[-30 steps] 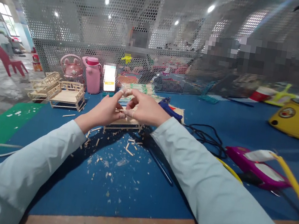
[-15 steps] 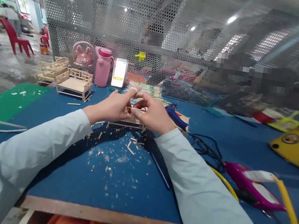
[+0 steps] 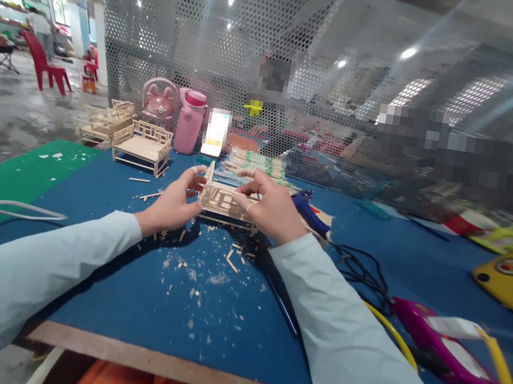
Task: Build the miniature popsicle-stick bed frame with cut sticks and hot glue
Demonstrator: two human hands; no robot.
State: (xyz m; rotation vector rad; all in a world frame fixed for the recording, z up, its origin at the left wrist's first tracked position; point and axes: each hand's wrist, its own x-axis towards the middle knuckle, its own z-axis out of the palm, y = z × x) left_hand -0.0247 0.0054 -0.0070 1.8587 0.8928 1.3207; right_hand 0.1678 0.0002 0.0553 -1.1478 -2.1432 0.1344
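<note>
A miniature wooden bench (image 3: 226, 214) with lattice rails stands on the blue table in front of me. My left hand (image 3: 175, 203) grips its left end, the thumb in front and the fingers curled behind the upright side panel. At the bench's right half, my right hand (image 3: 277, 209) has its thumb and a finger on the lattice, while the index finger is raised off it. The right end of the bench is partly hidden behind this hand. Thin stick offcuts (image 3: 232, 259) lie scattered just in front.
More miniature benches (image 3: 141, 146) stand at the back left, near a pink bottle (image 3: 189, 123) and a lit phone (image 3: 216, 133). Blue-handled pliers (image 3: 311, 217), black cables (image 3: 364, 267) and a purple power strip (image 3: 446, 345) lie right. A perforated metal screen (image 3: 189, 32) rises behind.
My hands, together above the bench before, have parted to its two ends. The left hand has moved left and down onto the side panel. The view has shifted slightly left.
</note>
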